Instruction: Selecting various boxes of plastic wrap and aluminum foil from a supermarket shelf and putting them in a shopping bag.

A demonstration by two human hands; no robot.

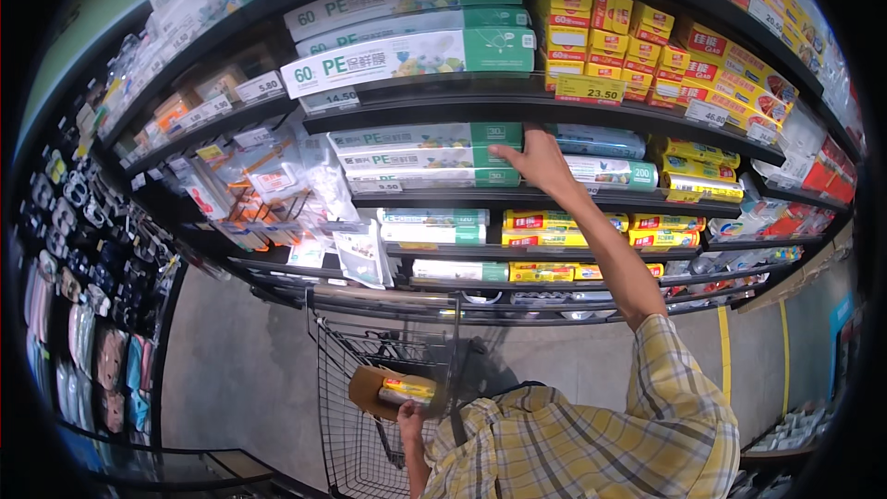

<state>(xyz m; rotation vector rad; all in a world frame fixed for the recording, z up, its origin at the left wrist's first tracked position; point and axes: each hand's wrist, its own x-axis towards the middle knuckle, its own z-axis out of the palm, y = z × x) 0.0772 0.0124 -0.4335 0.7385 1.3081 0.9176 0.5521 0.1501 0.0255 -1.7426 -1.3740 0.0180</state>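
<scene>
My right hand point(530, 156) reaches to the shelf at the centre, its thumb against the end of the top box in a stack of white and green cling film boxes point(495, 145); its fingertips are hidden behind the box's end. Beside it lie white and green plastic bag rolls point(606, 170). Low in the view, my left hand point(410, 416) is at the edge of an open cardboard box point(367, 388) over a wire shopping cart point(346, 430). Yellow and white packaged rolls point(409, 388) lie in the box. The left fingers partly overlap the box's edge.
Larger cling film boxes point(409, 55) and small yellow and red boxes point(568, 28) fill the shelf above. Lower shelves hold yellow rolls point(540, 239). Hanging plastic packs point(270, 173) are at left. A dark shelf edge point(547, 111) runs just above my right hand.
</scene>
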